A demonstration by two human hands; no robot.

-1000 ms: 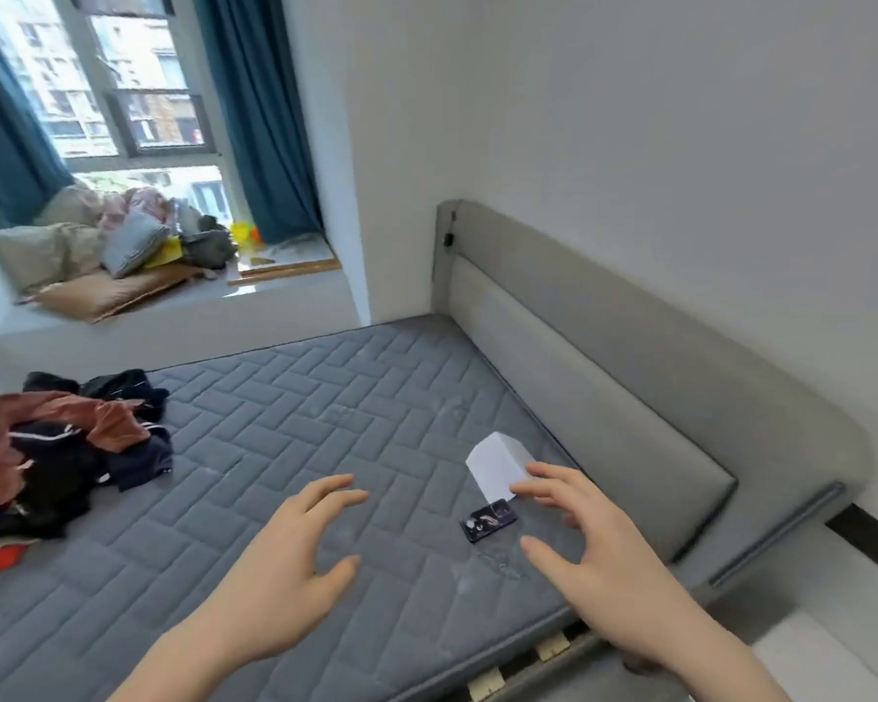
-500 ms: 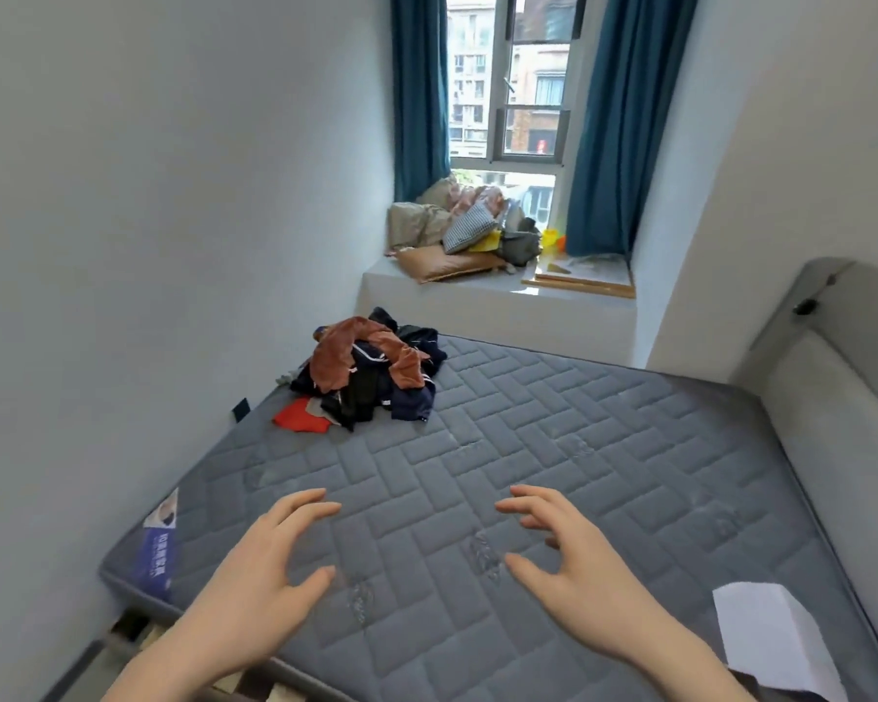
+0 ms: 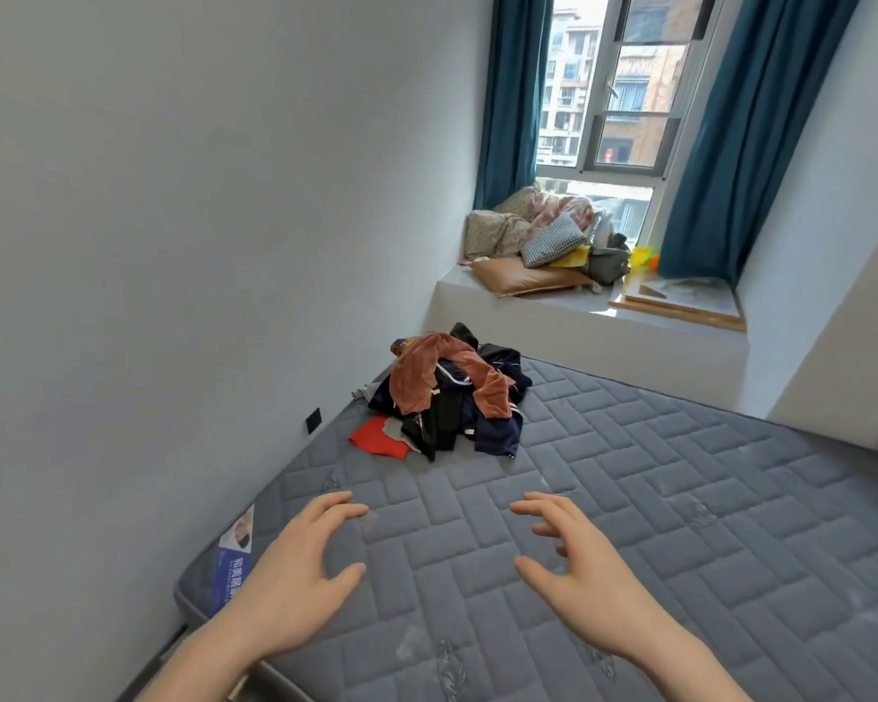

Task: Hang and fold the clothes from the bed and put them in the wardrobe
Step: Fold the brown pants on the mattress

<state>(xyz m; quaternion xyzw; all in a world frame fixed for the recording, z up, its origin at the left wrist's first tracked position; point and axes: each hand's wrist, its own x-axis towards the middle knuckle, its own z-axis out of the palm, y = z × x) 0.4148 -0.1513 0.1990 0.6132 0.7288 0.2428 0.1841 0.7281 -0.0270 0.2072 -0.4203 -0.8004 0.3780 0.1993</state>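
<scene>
A heap of clothes lies on the grey quilted mattress near the far left corner, against the wall. A rust-brown garment tops the heap, with dark navy and black pieces under it and a red piece at its front left. My left hand and my right hand hover over the mattress in front of the heap, apart from it. Both have fingers spread and loosely bent, holding nothing. No wardrobe is in view.
A white wall runs along the bed's left side. Beyond the bed a window ledge carries pillows and bedding and a wooden board. Blue curtains frame the window. A blue label sits on the mattress's near left edge.
My view has swung left from the headboard towards the clothes heap and window. The white paper and small dark item have left the view. Both hands stay empty and spread.
</scene>
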